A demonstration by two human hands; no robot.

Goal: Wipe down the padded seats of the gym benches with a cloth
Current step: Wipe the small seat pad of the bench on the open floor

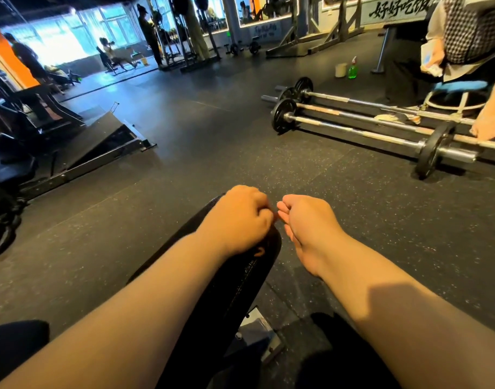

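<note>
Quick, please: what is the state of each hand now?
Left hand: fingers curled, on the bench pad; no cloth visible.
Right hand: fingers relaxed, holding nothing.

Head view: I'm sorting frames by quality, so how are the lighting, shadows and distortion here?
Head view: the far windows are blown out, turning nearby people into silhouettes; the foreground is dim and warm-toned; a hard shadow crosses the right forearm; wide-angle bending curves the barbells and floor edges; the black bench pad loses detail in darkness; the hands stay fairly sharp.
</note>
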